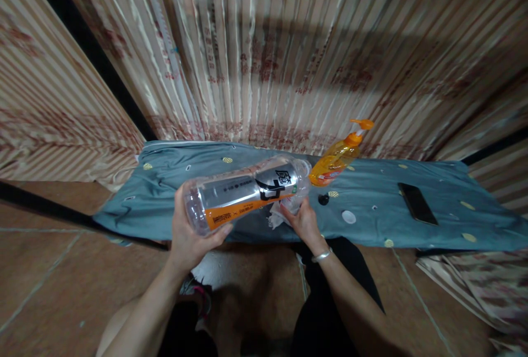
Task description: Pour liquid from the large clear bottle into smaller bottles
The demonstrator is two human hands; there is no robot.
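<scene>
My left hand [192,236] is wrapped around the base end of a large clear plastic bottle [243,187] with a silver and orange label. The bottle lies tilted in the air, its neck end to the right. Under that end, my right hand [306,224] closes on a clear plastic container [295,201], partly hidden behind the bottle; whether the two touch I cannot tell. Crumpled white tissue [277,217] shows beside my right fingers. Just past the bottle's neck stands an orange pump bottle [333,163] of yellow-orange liquid.
A narrow bench [379,203] covered in teal cloth runs across the view. On it are a small black cap [324,199], a round white lid [348,217] and a dark phone [417,203]. Striped curtains [264,60] hang behind, and black poles [94,60] flank the bench.
</scene>
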